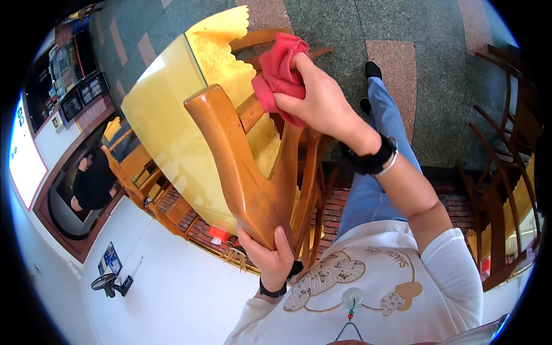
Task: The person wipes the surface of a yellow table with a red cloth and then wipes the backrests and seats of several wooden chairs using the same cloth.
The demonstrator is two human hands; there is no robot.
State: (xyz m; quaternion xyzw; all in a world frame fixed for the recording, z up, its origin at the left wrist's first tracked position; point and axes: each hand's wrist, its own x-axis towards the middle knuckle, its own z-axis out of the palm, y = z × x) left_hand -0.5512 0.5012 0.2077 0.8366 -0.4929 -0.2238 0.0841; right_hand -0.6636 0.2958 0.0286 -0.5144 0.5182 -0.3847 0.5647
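Note:
A wooden chair (237,150) with a glossy brown, curved backrest stands close in front of me. My left hand (269,257) is closed round the near end of its top rail, thumb on the wood. Bunched in my right hand (322,104) is a red cloth (282,69), which lies against the far part of the backrest by a rail. The fingers under the cloth are partly hidden. The chair's seat and most of its legs are hidden behind the backrest.
Just left of the chair is a table with a glass top (167,109) over a scalloped yellow tablecloth (221,43). More wooden chairs stand at the right (506,190) and beyond the table (138,167). A small red box (218,234) and a wall fan (106,283) are at the lower left.

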